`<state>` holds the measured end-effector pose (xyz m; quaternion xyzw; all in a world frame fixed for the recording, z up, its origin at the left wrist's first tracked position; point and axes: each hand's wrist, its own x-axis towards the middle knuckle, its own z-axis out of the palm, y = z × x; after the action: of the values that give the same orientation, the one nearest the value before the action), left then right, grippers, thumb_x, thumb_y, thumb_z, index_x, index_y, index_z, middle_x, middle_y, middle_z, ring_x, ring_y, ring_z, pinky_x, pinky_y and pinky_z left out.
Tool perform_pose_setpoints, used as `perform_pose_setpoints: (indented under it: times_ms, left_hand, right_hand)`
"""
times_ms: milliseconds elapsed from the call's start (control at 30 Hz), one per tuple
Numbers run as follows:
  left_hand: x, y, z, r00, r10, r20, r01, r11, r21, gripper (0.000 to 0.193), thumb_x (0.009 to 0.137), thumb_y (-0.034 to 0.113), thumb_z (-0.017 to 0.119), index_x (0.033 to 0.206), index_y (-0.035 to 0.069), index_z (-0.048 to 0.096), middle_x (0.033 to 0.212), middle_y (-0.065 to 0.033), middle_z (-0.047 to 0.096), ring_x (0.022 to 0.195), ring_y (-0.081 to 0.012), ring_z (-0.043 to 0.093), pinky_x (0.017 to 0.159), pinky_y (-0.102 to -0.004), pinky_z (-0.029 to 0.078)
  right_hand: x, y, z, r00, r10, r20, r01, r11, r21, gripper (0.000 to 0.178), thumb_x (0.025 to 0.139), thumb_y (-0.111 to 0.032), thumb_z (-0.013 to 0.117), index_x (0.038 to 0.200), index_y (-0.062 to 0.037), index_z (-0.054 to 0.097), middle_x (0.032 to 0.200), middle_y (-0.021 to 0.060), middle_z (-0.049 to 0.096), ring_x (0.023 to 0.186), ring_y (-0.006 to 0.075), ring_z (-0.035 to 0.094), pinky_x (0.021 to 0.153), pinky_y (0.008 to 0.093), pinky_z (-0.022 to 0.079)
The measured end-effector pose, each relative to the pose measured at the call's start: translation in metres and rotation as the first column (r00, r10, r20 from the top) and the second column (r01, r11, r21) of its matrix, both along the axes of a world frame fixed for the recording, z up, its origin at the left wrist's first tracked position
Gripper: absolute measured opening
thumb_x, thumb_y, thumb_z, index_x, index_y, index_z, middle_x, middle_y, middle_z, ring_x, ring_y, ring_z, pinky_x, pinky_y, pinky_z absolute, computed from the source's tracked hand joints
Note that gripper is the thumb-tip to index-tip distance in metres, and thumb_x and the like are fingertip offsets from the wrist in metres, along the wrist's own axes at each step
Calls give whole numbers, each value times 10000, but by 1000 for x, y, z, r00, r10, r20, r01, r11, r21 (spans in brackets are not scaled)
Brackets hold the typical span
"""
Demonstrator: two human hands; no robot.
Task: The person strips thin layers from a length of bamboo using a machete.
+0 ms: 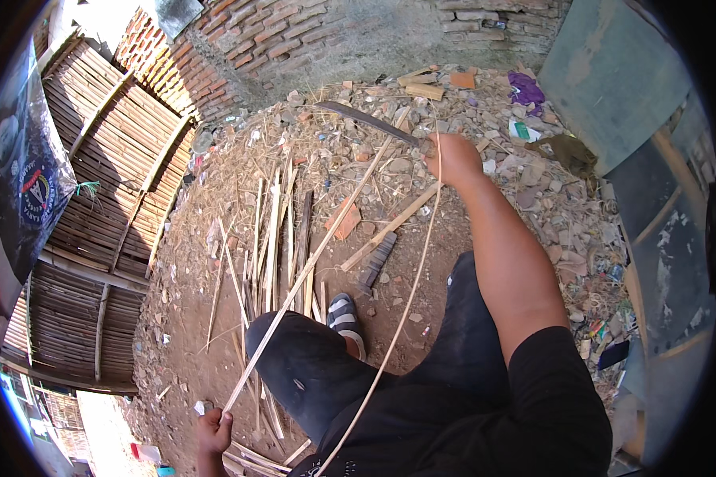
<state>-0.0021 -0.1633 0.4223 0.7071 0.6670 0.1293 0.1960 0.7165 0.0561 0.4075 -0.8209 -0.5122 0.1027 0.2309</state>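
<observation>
My left hand (213, 433), low on the left, is closed round the near end of a long pale bamboo strip (314, 258). The strip slants over my knee, away and to the right, and its far end comes close to the machete blade (366, 119). My right hand (456, 161) grips the machete's handle, mostly hidden by the fingers, with the dark blade pointing left. A thin, bent strip (410, 306) runs from beside my right hand down to my body; whether the hand touches it I cannot tell. My sandalled foot (344, 318) rests on the soil.
Several split bamboo strips (272, 238) lie on the ground ahead. Near them are a dark ridged block (378, 262), a plank (394, 228) and a broken tile (344, 219). Rubble borders a brick wall (294, 40). A bamboo-slat panel (127, 159) stands left, grey boards (612, 71) right.
</observation>
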Motion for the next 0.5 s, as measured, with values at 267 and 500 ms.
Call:
perform_pose_setpoints:
  times_ms: [267,500]
  left_hand:
    - [-21,-5,-11,999,39,-1,-39,996,80,535,1003,367,657,631,60,424,524,-21,386,538,-98,361,476,-349,297]
    - [-10,-14,-27,981,188,47,-190,981,30,517,1034,357,630,666,46,443,575,0,417,587,-95,384,517,-338,329]
  right_hand:
    - [8,4,-13,995,17,-103,-17,1000,5,510,871,-358,795,1317,-138,682,1247,157,708,1152,341,678,946,478,554]
    - [40,23,-71,759,-134,-637,243,966,86,472,846,-301,815,1168,17,682,1031,163,723,852,291,701,819,436,553]
